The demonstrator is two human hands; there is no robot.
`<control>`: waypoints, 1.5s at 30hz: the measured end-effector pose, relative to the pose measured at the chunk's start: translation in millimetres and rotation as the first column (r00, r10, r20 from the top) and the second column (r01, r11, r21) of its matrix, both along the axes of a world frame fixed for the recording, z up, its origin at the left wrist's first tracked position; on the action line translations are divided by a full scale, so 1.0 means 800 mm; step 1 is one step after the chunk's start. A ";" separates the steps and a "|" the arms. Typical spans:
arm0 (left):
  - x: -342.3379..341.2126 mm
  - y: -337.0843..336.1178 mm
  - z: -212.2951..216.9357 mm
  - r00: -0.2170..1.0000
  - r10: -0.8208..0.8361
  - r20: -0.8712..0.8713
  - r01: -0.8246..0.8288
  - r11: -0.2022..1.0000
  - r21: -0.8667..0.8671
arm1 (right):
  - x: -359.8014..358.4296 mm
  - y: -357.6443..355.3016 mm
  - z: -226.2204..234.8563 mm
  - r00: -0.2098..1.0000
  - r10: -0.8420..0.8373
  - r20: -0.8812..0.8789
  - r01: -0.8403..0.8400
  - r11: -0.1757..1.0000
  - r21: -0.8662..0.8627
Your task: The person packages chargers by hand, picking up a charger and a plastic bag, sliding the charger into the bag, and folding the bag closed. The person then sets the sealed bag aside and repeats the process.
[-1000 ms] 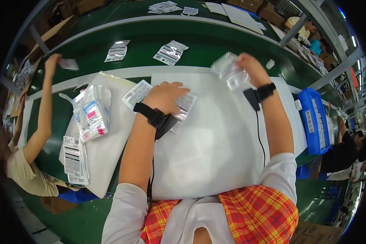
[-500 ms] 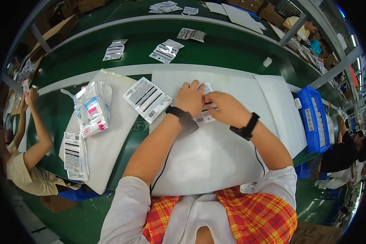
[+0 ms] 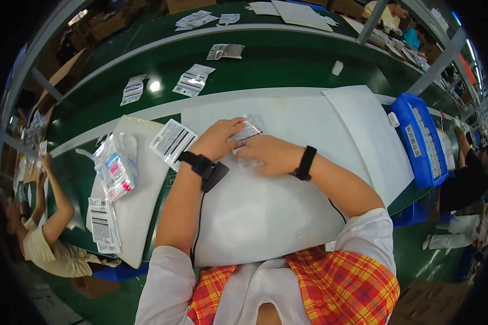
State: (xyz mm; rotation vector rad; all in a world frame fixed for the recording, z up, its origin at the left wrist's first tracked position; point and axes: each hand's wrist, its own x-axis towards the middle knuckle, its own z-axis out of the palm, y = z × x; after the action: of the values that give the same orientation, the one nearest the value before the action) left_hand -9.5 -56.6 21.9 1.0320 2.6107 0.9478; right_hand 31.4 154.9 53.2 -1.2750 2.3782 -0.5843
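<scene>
A small silvery printed pouch (image 3: pixel 249 130) lies on the white sheet (image 3: pixel 265 216) between my hands. My left hand (image 3: pixel 218 139) has its bent fingers closed at the pouch's left side. From the right, my right hand (image 3: pixel 274 154) reaches across the pouch's lower part, fingers curled in and slightly blurred; they hide that end. Left of my left hand lies a stack of printed foil pouches (image 3: pixel 171 142), partly covered by my wrist.
Further left, a bulky clear bag of packs (image 3: pixel 116 168) and more flat pouches (image 3: pixel 104 225) rest on a white board. Loose pouches (image 3: pixel 194 80) lie on the green belt beyond. A blue bin (image 3: pixel 420 141) of small white items stands right. Another person (image 3: pixel 54 216) works at left.
The whole view has shifted a little. My right hand has swung lower across the pouch, and the pouch now lies more tilted, its upper part showing.
</scene>
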 end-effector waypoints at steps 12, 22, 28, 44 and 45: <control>0.060 0.038 0.053 0.960 0.161 -0.228 -0.236 0.906 -0.351 | -0.146 0.171 0.044 0.701 -0.629 0.336 0.674 0.432 -0.599; 0.065 0.062 0.041 0.954 0.201 -0.224 -0.267 0.909 -0.319 | -0.350 0.288 -0.095 -0.160 -0.856 0.492 0.792 -0.409 -0.454; 0.062 0.058 0.022 0.959 0.142 -0.244 -0.210 0.937 -0.279 | -0.204 0.126 0.021 0.615 0.021 0.788 0.789 -0.012 -0.615; 0.057 0.056 0.013 0.975 0.211 -0.072 -0.213 0.977 -0.028 | 0.045 0.012 0.003 0.802 -0.569 -0.179 0.498 0.804 -0.324; 0.059 0.058 0.017 0.968 0.222 -0.118 -0.231 0.971 -0.069 | 0.038 0.009 0.002 0.767 -0.640 -0.051 0.591 0.734 -0.333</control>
State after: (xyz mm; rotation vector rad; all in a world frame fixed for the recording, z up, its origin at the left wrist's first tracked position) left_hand 38.0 -10.5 35.6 0.7996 2.8798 0.8419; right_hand 61.4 162.3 54.5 -0.5943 2.9458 -1.1085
